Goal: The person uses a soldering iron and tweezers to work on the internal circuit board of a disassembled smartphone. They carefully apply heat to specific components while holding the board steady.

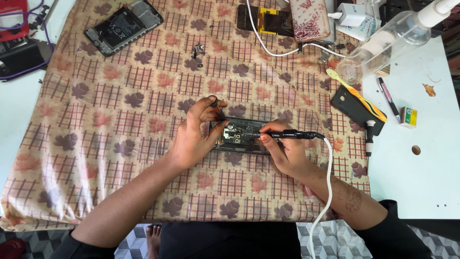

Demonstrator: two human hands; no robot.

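Opened phone (239,136) lies mid-worktop (421,172) on the patterned cloth (120,144). My left hand (194,136) steadies it, fingers clamped on a small dark piece (219,109). Right hand (287,148), fingers closed around corded pen tool (282,135), tip on the board.

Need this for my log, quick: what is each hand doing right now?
Left hand: closed on a small dark tool, steadying the opened phone.
Right hand: closed on a black corded pen-shaped tool, tip on the phone.

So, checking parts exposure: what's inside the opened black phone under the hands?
Inside the opened black phone, metal shields and circuit parts show mid-frame; the left hand and right hand cover both ends.
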